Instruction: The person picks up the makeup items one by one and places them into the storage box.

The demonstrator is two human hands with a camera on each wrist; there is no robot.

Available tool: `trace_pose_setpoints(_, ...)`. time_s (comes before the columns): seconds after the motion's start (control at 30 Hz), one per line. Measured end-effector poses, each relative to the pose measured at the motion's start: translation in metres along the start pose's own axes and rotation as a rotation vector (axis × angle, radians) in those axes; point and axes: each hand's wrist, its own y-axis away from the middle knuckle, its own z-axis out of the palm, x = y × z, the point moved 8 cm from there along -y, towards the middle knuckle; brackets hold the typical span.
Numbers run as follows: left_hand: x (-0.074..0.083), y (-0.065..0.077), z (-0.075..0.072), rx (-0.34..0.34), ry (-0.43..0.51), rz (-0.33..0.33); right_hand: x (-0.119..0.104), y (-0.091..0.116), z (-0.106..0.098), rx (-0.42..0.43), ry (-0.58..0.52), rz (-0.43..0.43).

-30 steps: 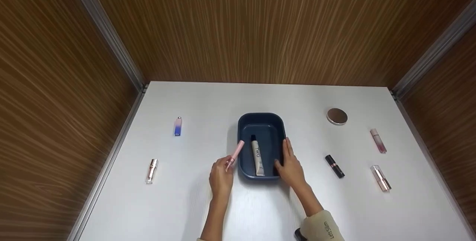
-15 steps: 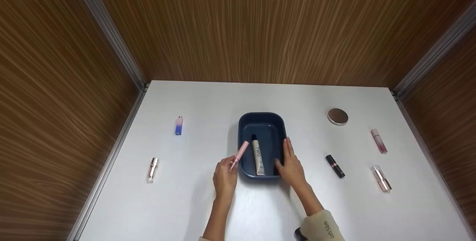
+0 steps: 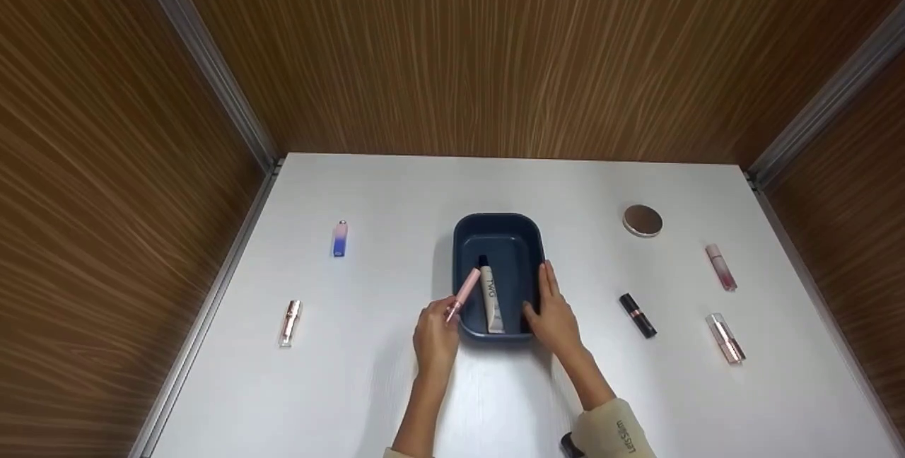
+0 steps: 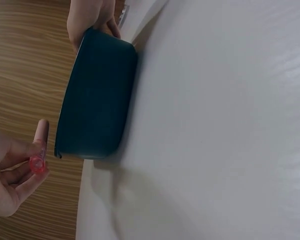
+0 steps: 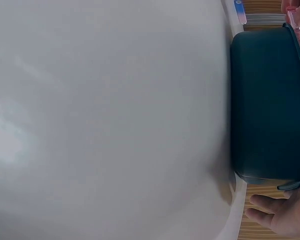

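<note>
My left hand (image 3: 435, 336) pinches a slim lip gloss tube (image 3: 464, 293) with a pink cap, tilted over the left rim of a dark blue rectangular box (image 3: 520, 246). In the left wrist view the lip gloss's pink, see-through end (image 4: 37, 164) shows between thumb and fingers, above the box's side wall (image 4: 97, 95). Inside the box lies a pale squeeze tube (image 3: 490, 299) with a black cap and lettering. My right hand (image 3: 556, 320) grips the box's right wall, thumb inside and fingers along the outside; part of it shows in the right wrist view, beside the box's end.
On the white table (image 3: 396, 196), a pink-and-blue lipstick (image 3: 339, 239) and a clear-and-gold tube (image 3: 290, 324) lie left. To the right are a round compact (image 3: 642, 220), a black lipstick (image 3: 638, 315), a pink lip gloss (image 3: 720, 267) and a clear-and-rose-gold tube (image 3: 725, 338). Wood-grain panels surround the table.
My left hand has moved right with the lip gloss, bringing its capped end from the box's left rim to over the inside. My right hand and the box have stayed put.
</note>
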Motion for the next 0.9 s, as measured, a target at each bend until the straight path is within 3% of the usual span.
trace_pose_setpoints(0.9, 0.007, -0.001, 0.014, -0.032, 0.015, 0.015, -0.001, 0.0, -0.001, 0.013, 0.01, -0.007)
